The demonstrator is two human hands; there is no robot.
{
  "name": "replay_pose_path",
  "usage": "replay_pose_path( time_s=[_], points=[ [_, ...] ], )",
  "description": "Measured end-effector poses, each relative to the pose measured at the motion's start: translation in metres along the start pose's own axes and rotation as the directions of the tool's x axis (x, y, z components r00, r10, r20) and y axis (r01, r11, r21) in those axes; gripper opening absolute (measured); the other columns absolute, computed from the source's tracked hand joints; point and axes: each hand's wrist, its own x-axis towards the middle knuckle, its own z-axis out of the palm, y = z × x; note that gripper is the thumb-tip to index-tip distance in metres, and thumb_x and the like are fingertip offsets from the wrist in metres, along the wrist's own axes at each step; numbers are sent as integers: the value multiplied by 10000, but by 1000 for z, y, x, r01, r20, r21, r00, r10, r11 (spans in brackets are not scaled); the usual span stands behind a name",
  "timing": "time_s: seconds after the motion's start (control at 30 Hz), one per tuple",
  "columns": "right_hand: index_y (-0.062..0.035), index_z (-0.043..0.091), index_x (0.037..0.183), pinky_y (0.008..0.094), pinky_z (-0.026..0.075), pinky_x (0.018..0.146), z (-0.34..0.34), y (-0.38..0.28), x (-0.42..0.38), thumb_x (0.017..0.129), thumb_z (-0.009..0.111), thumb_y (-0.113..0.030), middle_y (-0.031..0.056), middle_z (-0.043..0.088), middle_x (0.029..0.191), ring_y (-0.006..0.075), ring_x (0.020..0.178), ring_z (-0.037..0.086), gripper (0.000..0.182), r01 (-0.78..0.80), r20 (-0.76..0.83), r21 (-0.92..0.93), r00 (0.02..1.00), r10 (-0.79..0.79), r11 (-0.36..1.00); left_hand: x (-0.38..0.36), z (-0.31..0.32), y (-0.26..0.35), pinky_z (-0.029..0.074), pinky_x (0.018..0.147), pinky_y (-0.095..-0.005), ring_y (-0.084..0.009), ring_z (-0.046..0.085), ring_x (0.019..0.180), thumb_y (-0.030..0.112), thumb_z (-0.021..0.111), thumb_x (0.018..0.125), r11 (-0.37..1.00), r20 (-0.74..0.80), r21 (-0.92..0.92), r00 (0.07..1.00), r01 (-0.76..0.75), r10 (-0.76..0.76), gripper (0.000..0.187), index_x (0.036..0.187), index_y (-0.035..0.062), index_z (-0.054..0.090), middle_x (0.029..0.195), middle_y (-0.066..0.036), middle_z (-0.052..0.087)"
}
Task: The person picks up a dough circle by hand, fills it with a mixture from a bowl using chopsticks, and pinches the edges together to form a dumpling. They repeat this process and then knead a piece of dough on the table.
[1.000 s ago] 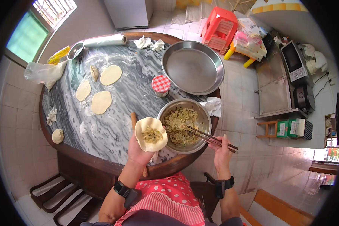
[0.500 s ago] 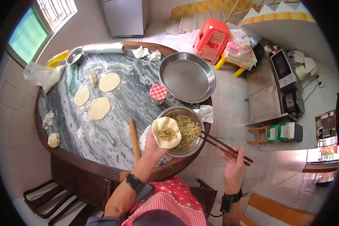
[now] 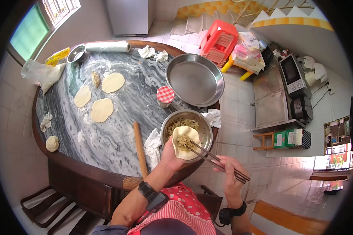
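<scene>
Centrally, at the near right edge of the marble worktop [image 3: 115,147], a dough wrapper [image 3: 180,152] is supported by the person's left hand [image 3: 168,155], whose grip is cupped and partly closed beneath it; most of the fingers are hidden. A mound of filling [image 3: 182,141] occupies the middle of the wrapper, the rim of which curves upward. The right hand [image 3: 232,174] has its grip closed around a pair of dark chopsticks [image 3: 215,157], angled far and left, with their tips at the filling. Behind the wrapper, and partly covered by it, stands a metal bowl [image 3: 208,135] containing more of the same mixture. Left of this bowl lie crumpled white paper [image 3: 152,147] and a wooden rolling pin [image 3: 139,145], its near end beside the left forearm. Beyond the bowl stand a jar [image 3: 165,96] with a red-and-white checked lid and, farther right, a wide round pan [image 3: 194,80]. Three flat dough rounds [image 3: 102,110] rest on the floured far left area, near a small folded dough piece [image 3: 95,79]. A dough lump [image 3: 52,143] sits at the left edge.
</scene>
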Motion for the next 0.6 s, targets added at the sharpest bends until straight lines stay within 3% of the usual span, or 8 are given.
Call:
replay_pose_path(
  time_s=[0.23, 0.3, 0.6],
  points=[
    [96, 634, 955, 330, 612, 725, -4, -13, -3, 975, 547, -86, 238, 668, 1021, 247, 854, 691, 203, 109, -20, 51, 994, -108, 993, -3, 0, 9, 471, 1005, -490, -331, 594, 1139, 359, 367, 1020, 999, -137, 38, 990, -33, 38, 449, 1279, 38, 545, 1251, -169, 606],
    [94, 633, 957, 331, 611, 716, 3, -8, 0, 977, 544, -90, 241, 668, 1024, 242, 842, 688, 205, 124, 16, -57, 992, -123, 991, -4, -1, 10, 471, 1005, -491, -328, 596, 1139, 358, 370, 1020, 999, -99, 30, 995, -14, 17, 447, 1280, 40, 546, 1254, -165, 605],
    [100, 625, 952, 314, 602, 714, 0, -1, -4, 978, 545, -111, 221, 671, 1006, 233, 822, 688, 227, 127, -55, -30, 990, -128, 992, -5, 10, 15, 454, 1025, -497, -337, 578, 1170, 347, 364, 1018, 999, -80, 30, 996, -32, 34, 446, 1291, 40, 537, 1270, -164, 598]
  ],
)
